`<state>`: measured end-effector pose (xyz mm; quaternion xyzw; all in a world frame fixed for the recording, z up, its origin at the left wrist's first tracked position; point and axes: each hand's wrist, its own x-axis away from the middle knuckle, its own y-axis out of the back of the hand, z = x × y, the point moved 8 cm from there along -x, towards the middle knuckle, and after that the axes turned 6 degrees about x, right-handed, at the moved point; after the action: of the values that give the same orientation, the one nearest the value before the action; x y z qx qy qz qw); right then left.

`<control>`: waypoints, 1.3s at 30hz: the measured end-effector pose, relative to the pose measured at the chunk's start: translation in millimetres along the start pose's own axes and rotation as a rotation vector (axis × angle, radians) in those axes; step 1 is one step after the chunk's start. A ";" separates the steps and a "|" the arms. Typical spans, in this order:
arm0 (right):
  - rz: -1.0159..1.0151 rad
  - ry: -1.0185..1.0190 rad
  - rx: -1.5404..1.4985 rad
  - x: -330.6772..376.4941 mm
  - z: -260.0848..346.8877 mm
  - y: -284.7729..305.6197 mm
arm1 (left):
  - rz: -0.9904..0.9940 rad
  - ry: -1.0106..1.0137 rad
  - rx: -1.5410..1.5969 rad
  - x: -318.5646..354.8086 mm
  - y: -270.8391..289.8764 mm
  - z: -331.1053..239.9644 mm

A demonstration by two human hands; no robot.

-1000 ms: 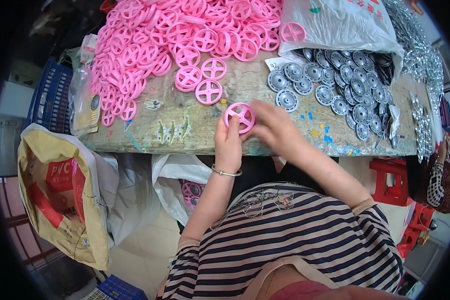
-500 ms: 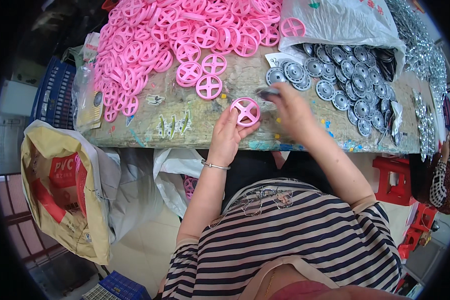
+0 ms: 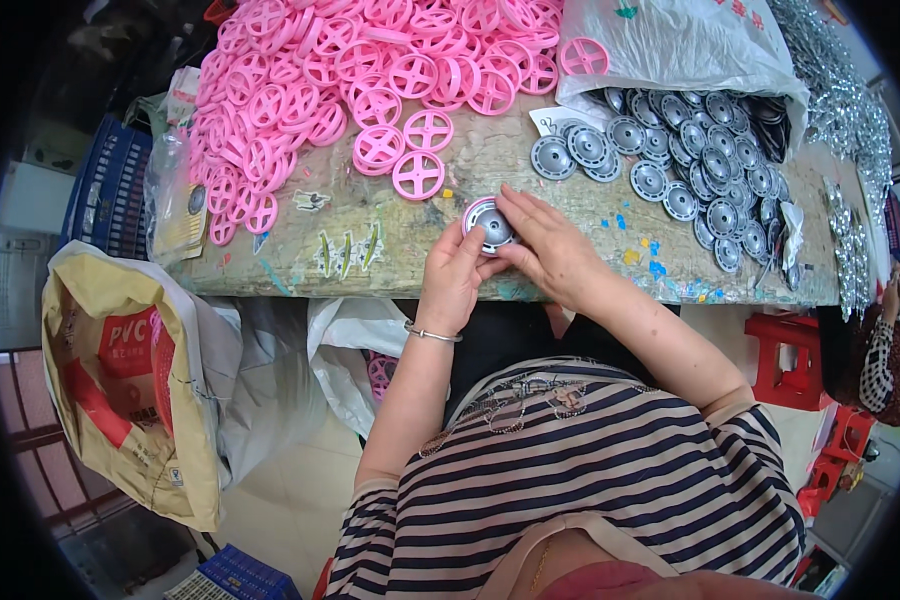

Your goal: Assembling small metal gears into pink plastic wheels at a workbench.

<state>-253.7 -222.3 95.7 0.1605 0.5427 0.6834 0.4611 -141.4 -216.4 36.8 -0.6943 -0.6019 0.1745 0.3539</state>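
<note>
Near the table's front edge, my left hand (image 3: 454,277) is closed round a pink spoked ring, now almost wholly covered by a silver-grey hubcap-like disc (image 3: 490,228). Only a thin pink rim shows along the disc's upper left. My right hand (image 3: 550,245) presses on the disc from the right, its fingers together and the thumb at the lower edge. Beyond my hands lie several loose pink rings (image 3: 418,175), next to a large pink heap (image 3: 310,75). To the right spreads a pile of grey discs (image 3: 725,165), partly spilling from a white plastic sack (image 3: 680,45).
Silver tinsel (image 3: 840,110) hangs at the table's right end. A large yellowish sack (image 3: 195,420) stands open at the lower left, beside a white bag (image 3: 345,345) under the table. Blue crates (image 3: 115,190) are at the left, a red stool (image 3: 785,360) at the right.
My right hand has come left and down with a grey disc, which now covers the pink ring. My left hand has stayed nearly in place, holding the ring.
</note>
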 end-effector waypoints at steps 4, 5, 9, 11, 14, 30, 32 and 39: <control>0.022 -0.273 -0.474 -7.0 -27.8 -4.4 | -0.005 -0.005 -0.012 0.3 -7.5 0.4; 0.022 -0.308 -0.548 -9.3 -32.8 -5.7 | -0.003 -0.011 -0.018 0.2 -7.6 0.2; 0.168 -0.470 -0.785 -5.4 -37.8 -18.7 | -0.008 -0.018 -0.092 0.9 -7.8 1.6; 0.195 -0.484 -0.784 -4.3 -37.9 -20.7 | -0.021 -0.054 -0.162 2.0 -6.5 1.4; 0.201 -0.488 -0.780 -1.4 -37.4 -22.7 | -0.008 -0.064 -0.173 2.8 -10.6 -0.6; -0.167 0.026 -0.196 -84.0 18.6 -22.4 | -0.642 -0.216 -1.262 214.1 149.9 -42.4; -0.169 0.032 -0.096 -99.3 15.3 -38.4 | -0.679 -0.256 -1.465 220.7 157.9 -37.7; 0.073 -0.090 -0.454 -89.0 17.7 -23.9 | -0.563 -0.418 -1.173 162.9 94.9 -57.8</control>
<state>-183.5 -283.8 105.8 0.1027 0.3478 0.7963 0.4842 -0.3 -78.7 40.0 -0.5402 -0.8101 -0.1489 -0.1725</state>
